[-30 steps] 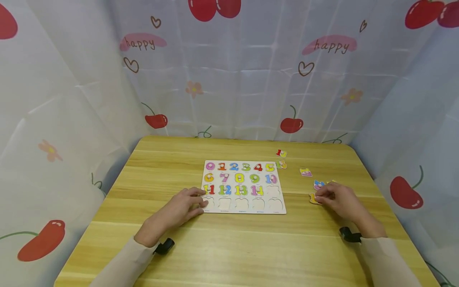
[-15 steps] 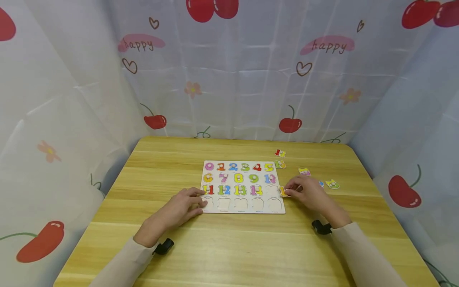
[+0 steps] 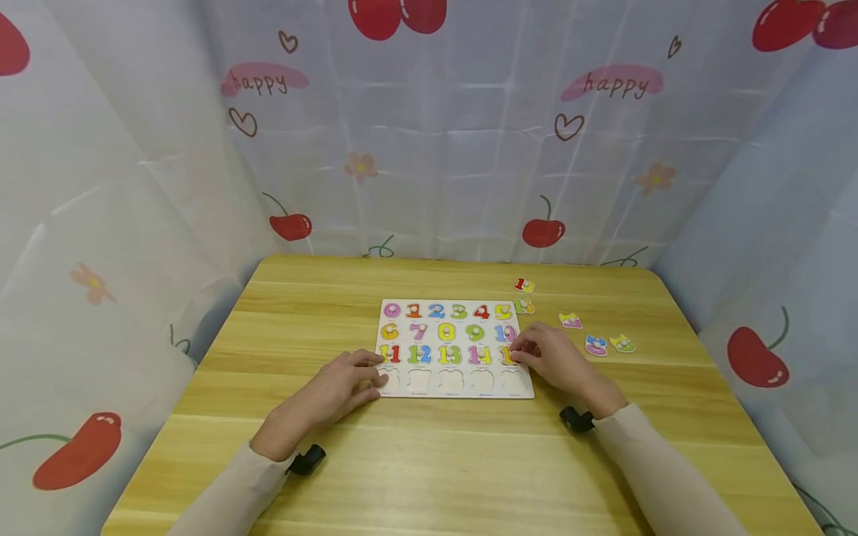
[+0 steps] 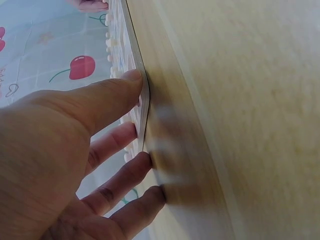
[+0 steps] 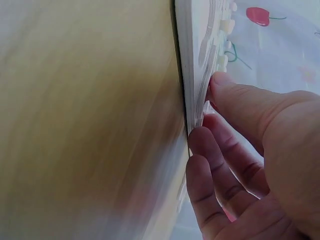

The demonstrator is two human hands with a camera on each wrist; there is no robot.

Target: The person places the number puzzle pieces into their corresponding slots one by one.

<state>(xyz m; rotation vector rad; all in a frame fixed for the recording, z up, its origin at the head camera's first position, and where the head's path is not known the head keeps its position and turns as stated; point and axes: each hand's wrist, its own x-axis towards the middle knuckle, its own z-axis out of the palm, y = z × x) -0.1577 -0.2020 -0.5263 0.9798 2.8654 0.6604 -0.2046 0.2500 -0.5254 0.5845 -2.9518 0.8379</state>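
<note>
A white number puzzle board [image 3: 436, 381] lies on the table, its upper rows filled with coloured number pieces and its bottom row of recesses bare. At the right end of the third row, my right hand [image 3: 553, 357] pinches an orange number puzzle piece [image 3: 507, 353] over the recess there. The fingers hide part of that piece, so its full number and how deep it sits cannot be told. My left hand [image 3: 338, 387] rests on the board's left edge with fingers spread; in the left wrist view its thumb [image 4: 131, 76] touches the board's rim.
Several loose number pieces lie right of the board: a red-and-yellow one [image 3: 524, 285], a green-and-orange one [image 3: 525, 307] touching the board's corner, a yellow-and-purple one [image 3: 570, 321], a blue-and-purple one [image 3: 596, 345] and a yellow-and-green one [image 3: 622, 343]. A printed curtain [image 3: 456, 186] surrounds the wooden table [image 3: 436, 461].
My right hand has carried the orange number puzzle piece leftward from the loose pieces to the third row's right-end recess. The left hand has stayed on the board's edge.
</note>
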